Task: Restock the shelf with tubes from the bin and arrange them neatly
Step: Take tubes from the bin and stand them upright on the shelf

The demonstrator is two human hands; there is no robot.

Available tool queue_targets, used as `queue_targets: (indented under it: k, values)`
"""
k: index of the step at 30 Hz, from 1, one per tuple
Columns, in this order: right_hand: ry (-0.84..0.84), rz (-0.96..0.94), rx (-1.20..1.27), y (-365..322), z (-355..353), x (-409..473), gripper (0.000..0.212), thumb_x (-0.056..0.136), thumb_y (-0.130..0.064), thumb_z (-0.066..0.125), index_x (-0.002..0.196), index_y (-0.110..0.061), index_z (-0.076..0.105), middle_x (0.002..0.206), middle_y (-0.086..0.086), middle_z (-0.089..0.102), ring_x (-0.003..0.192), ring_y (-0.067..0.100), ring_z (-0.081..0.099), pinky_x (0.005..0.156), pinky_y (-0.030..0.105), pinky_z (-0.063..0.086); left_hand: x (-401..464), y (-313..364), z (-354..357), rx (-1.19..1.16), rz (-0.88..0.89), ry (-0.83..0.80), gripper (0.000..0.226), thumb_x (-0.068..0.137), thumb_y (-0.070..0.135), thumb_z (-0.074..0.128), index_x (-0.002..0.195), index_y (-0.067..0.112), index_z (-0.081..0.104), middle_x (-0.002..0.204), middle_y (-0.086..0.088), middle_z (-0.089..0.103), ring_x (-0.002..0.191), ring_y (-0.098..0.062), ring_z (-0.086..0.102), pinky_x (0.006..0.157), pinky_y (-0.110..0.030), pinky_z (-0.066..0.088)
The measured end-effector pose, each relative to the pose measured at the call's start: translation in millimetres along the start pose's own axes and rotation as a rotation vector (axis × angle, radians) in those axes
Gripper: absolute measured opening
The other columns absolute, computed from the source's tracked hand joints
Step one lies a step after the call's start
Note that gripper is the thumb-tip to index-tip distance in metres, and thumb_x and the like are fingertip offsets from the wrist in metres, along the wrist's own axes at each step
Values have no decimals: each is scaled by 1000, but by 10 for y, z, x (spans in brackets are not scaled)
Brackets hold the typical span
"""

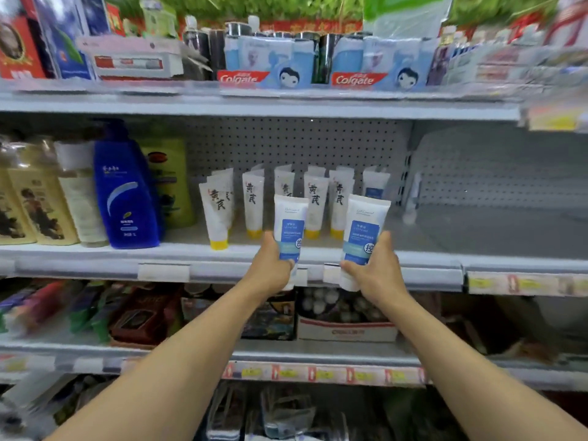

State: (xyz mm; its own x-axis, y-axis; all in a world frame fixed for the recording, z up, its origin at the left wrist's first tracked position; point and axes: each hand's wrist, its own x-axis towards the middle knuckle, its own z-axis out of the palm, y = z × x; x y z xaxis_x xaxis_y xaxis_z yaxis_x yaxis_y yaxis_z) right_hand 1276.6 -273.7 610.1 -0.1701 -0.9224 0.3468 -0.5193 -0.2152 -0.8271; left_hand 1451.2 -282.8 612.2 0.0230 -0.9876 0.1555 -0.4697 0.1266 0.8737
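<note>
Right now, seen from your head camera, both of your arms reach forward to the front lip of the grey metal middle shelf (439,232). Your left hand (270,268) grips a white plastic tube with a blue label panel (291,226), fingers curled round its lower part and the thumb up along its left side. The tube stands upright, cap end down, its lower end in front of the shelf's price rail. Your right hand (377,270) grips a second white blue-labelled tube (364,232) the same way, fingers wrapped round the lower body; this one tilts slightly to the right. The two tubes are held near each other but apart.

Behind them on the shelf stands a row of white tubes with black brush characters and yellow caps (253,202), cap down, several deep, against the perforated back panel. One more blue-labelled tube (375,184) stands at the right end of that row. To the left of the row sit a deep blue plastic shampoo bottle (125,194), a green bottle (171,179) behind it, and pale yellow bottles (38,205). On the shelf above, red and blue Colgate boxes (264,63) face you. The bin is not in sight.
</note>
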Motion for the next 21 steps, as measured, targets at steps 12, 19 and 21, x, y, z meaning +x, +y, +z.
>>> queue_targets:
  k: [12,19,21]
  values:
    - [154,64,-20,829,-1057,1240,48,77,-5,72,102,-11,32,96,4,55,83,22,58,68,28,41,1069,766,1452,30,109,21,29,88,6,56,106,14,36,108,-5,55,92,-17,53,70,-25,45]
    - [161,20,-219,1269,-1224,1850,13,92,-15,54,93,-14,41,97,8,56,70,14,53,59,20,46,1582,921,2117,139,85,81,61,83,20,63,135,14,31,122,-14,57,106,-35,57,90,-41,49]
    - [140,67,-139,1378,-1211,1943,29,89,-19,60,111,-11,43,106,12,55,81,21,54,72,29,45,1695,940,2265,159,50,105,62,83,15,63,136,10,31,122,-16,56,108,-34,56,90,-37,48]
